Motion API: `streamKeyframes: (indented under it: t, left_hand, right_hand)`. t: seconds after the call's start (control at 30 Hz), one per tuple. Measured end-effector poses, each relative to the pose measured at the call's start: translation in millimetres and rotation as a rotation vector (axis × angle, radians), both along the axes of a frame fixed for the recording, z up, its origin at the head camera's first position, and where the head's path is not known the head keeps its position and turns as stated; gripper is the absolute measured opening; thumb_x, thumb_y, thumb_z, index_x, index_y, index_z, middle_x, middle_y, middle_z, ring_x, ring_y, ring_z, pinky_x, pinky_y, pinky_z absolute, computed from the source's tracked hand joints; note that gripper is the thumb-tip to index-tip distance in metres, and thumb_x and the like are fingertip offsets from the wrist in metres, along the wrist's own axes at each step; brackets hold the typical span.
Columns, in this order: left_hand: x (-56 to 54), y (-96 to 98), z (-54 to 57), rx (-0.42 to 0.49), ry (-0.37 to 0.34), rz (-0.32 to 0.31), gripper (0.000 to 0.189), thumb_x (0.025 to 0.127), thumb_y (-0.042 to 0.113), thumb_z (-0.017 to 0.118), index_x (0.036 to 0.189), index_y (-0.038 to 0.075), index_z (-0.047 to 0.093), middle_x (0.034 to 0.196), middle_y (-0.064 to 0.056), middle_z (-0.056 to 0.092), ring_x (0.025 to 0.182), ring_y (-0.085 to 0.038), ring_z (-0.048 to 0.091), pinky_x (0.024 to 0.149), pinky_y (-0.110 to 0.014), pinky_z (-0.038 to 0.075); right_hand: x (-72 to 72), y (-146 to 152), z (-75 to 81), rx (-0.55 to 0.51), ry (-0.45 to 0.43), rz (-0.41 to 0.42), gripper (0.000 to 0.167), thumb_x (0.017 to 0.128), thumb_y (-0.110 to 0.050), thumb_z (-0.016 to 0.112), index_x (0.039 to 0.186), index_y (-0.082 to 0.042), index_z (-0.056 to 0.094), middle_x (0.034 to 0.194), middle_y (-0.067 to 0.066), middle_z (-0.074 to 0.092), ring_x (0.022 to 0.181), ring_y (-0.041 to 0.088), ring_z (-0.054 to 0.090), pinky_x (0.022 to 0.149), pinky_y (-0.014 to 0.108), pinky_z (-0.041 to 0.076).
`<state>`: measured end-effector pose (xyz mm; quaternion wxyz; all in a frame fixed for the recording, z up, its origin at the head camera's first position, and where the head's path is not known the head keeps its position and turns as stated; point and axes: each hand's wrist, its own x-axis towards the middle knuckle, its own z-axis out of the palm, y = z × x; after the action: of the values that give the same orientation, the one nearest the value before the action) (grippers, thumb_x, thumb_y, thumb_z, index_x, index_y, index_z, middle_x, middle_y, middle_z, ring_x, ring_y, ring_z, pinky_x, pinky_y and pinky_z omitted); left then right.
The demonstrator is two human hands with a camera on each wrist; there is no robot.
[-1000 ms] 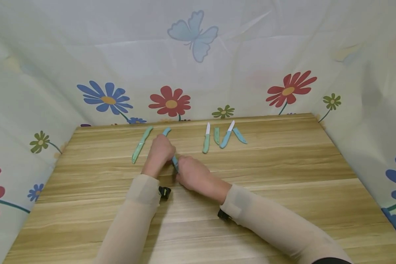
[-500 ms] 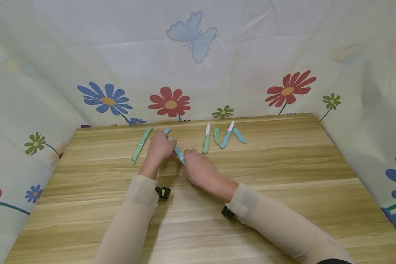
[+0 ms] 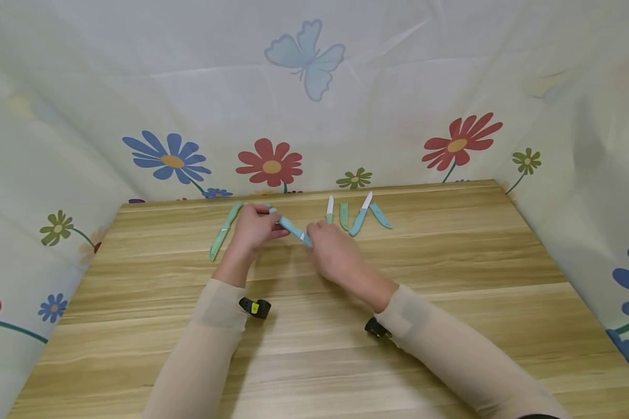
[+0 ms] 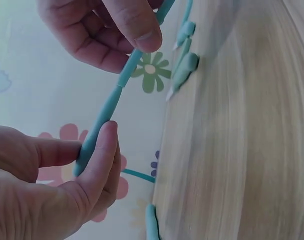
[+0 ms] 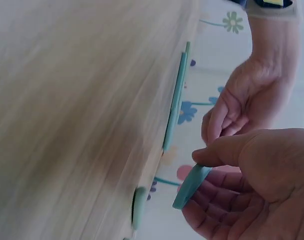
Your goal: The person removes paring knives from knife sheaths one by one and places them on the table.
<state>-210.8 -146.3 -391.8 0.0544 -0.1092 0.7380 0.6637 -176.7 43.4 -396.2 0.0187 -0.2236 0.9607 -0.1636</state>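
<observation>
In the head view, a blue paring knife (image 3: 289,226) in its sheath slants between both hands. My left hand (image 3: 254,228) pinches the handle end between thumb and fingers; the left wrist view shows the bare length of handle (image 4: 102,115) there. My right hand (image 3: 336,251) grips the sheath end, whose tip (image 5: 189,190) sticks out past the thumb in the right wrist view. Handle and sheath meet at a seam, with the blade hidden. Behind my left fingers, another blue knife (image 3: 268,205) on the table is mostly covered.
A green sheathed knife (image 3: 224,231) lies left of my left hand. Beyond my right hand are a partly hidden green knife (image 3: 330,208), a green sheath (image 3: 344,216), a bare-bladed blue knife (image 3: 361,215) and a blue sheath (image 3: 381,215). A flowered curtain (image 3: 204,87) rises behind the wooden table (image 3: 451,250).
My right hand has moved right and toward the back, bringing the blue knife's sheath end with it. The knife now slants flatter, and my left fingers have spread, showing more of the handle.
</observation>
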Motion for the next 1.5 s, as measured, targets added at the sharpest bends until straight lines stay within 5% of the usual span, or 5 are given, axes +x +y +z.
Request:
streamKeyframes:
  t: [0.3, 0.77, 0.93, 1.23, 1.5]
  left_hand:
    - [5.7, 6.6, 2.8, 0.247, 0.020, -0.043, 0.027, 0.110, 0.006, 0.055, 0.128, -0.011, 0.044, 0.119, -0.021, 0.053, 0.096, -0.025, 0.070, 0.096, -0.041, 0.059]
    - [17.1, 15.7, 5.4, 0.463, 0.065, -0.083, 0.011, 0.111, 0.007, 0.055, 0.111, -0.004, 0.052, 0.108, -0.015, 0.060, 0.098, -0.022, 0.073, 0.097, -0.037, 0.058]
    - [20.8, 17.7, 4.1, 0.498, 0.080, -0.106, 0.012, 0.110, 0.007, 0.057, 0.108, -0.004, 0.054, 0.106, -0.013, 0.064, 0.098, -0.021, 0.073, 0.099, -0.038, 0.057]
    - [26.0, 18.4, 3.6, 0.486, 0.069, -0.127, 0.026, 0.110, 0.007, 0.058, 0.126, -0.013, 0.050, 0.113, -0.014, 0.061, 0.105, -0.023, 0.073, 0.099, -0.036, 0.056]
    - [27.9, 21.1, 2.4, 0.524, 0.077, -0.128, 0.024, 0.109, 0.005, 0.058, 0.125, -0.010, 0.048, 0.113, -0.015, 0.060, 0.103, -0.022, 0.073, 0.099, -0.036, 0.056]
  right_hand:
    - [-6.8, 20, 1.7, -0.014, 0.099, -0.052, 0.028, 0.099, -0.012, 0.074, 0.127, -0.011, 0.070, 0.111, 0.006, 0.066, 0.094, 0.022, 0.063, 0.073, 0.037, 0.059]
    - [-12.4, 45, 4.4, -0.120, 0.308, 0.004, 0.024, 0.096, -0.007, 0.075, 0.121, -0.009, 0.077, 0.113, 0.009, 0.072, 0.104, 0.030, 0.063, 0.085, 0.041, 0.057]
    - [-13.7, 52, 4.5, -0.135, 0.385, 0.033, 0.025, 0.095, -0.005, 0.076, 0.120, -0.008, 0.077, 0.116, 0.010, 0.072, 0.108, 0.032, 0.062, 0.094, 0.042, 0.054]
    - [-14.8, 62, 2.3, -0.136, 0.571, 0.096, 0.022, 0.093, -0.001, 0.075, 0.114, -0.007, 0.077, 0.109, 0.009, 0.072, 0.100, 0.031, 0.061, 0.088, 0.040, 0.055]
    - [-14.8, 68, 3.0, -0.148, 0.620, 0.127, 0.022, 0.094, -0.001, 0.074, 0.115, -0.006, 0.077, 0.108, 0.011, 0.071, 0.100, 0.030, 0.060, 0.085, 0.038, 0.054]
